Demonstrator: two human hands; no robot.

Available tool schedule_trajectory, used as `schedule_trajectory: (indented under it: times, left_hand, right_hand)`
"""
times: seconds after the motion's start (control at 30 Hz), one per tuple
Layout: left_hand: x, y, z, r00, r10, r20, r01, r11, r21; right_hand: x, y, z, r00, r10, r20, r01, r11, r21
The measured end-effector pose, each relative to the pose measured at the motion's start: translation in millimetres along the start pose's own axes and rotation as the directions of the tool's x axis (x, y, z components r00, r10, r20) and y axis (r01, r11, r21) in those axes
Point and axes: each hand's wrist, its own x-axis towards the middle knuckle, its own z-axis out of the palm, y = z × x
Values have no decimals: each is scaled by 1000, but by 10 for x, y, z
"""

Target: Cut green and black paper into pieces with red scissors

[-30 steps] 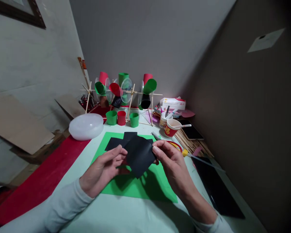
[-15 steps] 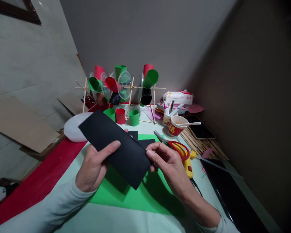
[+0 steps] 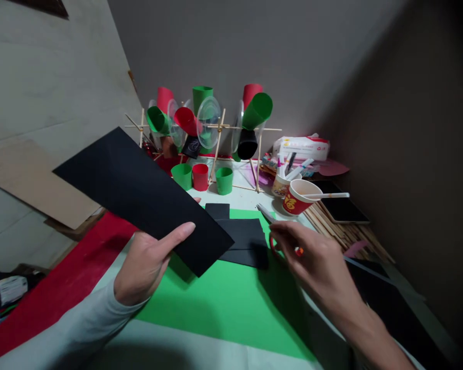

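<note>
My left hand (image 3: 150, 262) holds a long black paper strip (image 3: 139, 190), its thumb flat on the near face and the other fingers mostly hidden behind. The strip slants up to the left, above the table. My right hand (image 3: 312, 257) is closed over the red handles of a pair of scissors (image 3: 265, 212), whose blades point up and left. Its palm and fingers cover most of the handles. Between the hands, more black paper pieces (image 3: 241, 234) lie on a green sheet (image 3: 216, 303).
Behind stands a wooden-stick frame (image 3: 219, 139) bearing clear discs and coloured paper cups. Several small paper cups (image 3: 224, 181) stand before it. To the right are a red paper cup (image 3: 297, 199) with a white stick, a cup of markers (image 3: 281, 185), wooden sticks (image 3: 332, 226) and a dark tablet (image 3: 337, 205).
My right hand has let go of the black strip and moved right onto the scissors. My left hand still holds the strip, which has swung up and left.
</note>
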Motion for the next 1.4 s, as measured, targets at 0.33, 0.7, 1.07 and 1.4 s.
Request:
schedule_trajectory:
  times: [0.33,0.7,1.07,1.4]
  left_hand:
    - [69,115,-41,995,84,-50,-89,989,-121]
    - [75,180,-91,998,49,-46,-56,986,-156]
    - [25,266,-77,996,93,2,-91,985,-148]
    - [22,156,-82,998,22,57,-10,978,-208]
  right_hand:
    - [-64,497,50,985,-36,167,143,708,-692]
    - [-24,166,-105,997,-36,-65,16,957,-288]
    - [-224,-236,-67,958,127,258,-170,973,154]
    - [-216,-534,-45,983,-132,124,132,991,13]
